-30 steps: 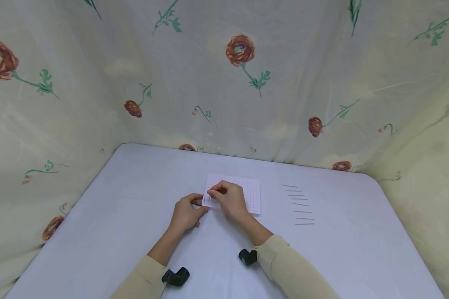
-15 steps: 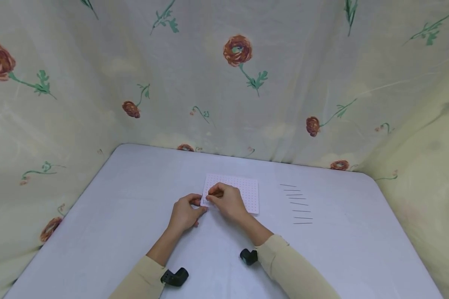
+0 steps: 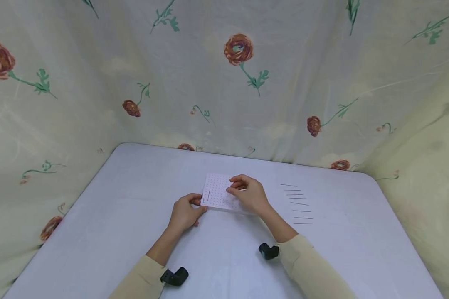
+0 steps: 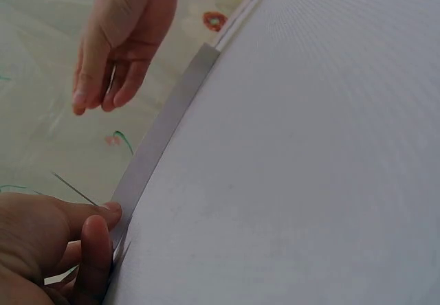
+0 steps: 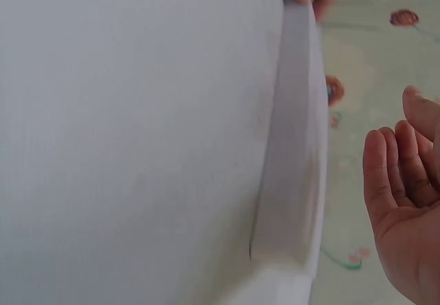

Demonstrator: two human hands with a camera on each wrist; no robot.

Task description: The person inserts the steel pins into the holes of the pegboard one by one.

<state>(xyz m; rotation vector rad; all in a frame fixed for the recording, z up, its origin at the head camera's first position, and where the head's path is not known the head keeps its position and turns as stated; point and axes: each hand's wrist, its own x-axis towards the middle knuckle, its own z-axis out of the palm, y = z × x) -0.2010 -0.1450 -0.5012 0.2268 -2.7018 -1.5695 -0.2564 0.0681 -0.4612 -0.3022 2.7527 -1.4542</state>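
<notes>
While the white table point(image 3: 146, 178) spans the lower scene, a white perforated board point(image 3: 218, 189) lies on it, near the middle. The right hand point(image 3: 250, 195) hangs over the board's right part, fingers loosely bent and thumb apart, holding nothing visible. At the board's near-left corner, the left hand point(image 3: 184, 214) grips it between thumb and fingers. Two thin dark standing rods point(image 3: 208, 195) rise from the board's left end; eight loose rods point(image 3: 303, 223) lie in a column to its right. The work looks early: two placed, eight apparently left.
</notes>
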